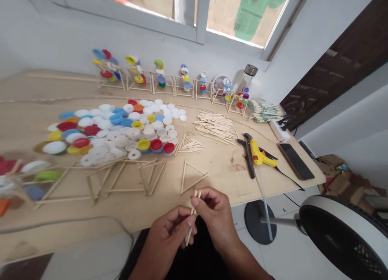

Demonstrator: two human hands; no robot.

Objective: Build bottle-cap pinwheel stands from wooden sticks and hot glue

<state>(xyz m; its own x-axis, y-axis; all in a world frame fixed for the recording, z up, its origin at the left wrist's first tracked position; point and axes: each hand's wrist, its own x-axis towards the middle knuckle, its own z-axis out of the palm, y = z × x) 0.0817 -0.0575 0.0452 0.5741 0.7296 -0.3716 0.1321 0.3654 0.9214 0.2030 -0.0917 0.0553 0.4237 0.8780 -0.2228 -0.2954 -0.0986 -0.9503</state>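
- Gripping two thin wooden sticks (193, 210) with both hands, over the front edge of the table (224, 179) and above the dark-clothed lap (194, 260).
- With the left hand (169, 229), pinching the lower part between thumb and bent fingers, closed down to the sticks' own thickness, leaving the lower ends poking out below.
- With the right hand (215, 215), pinching the upper part between thumb and forefinger, just as tightly closed, leaving the upper ends showing above.
- Holding both nearly side by side, slanting up to the right.
- Facing a stick triangle (182, 179) on the table, just beyond the fingertips.
- Well apart from the yellow glue gun (260, 156), off to the right.
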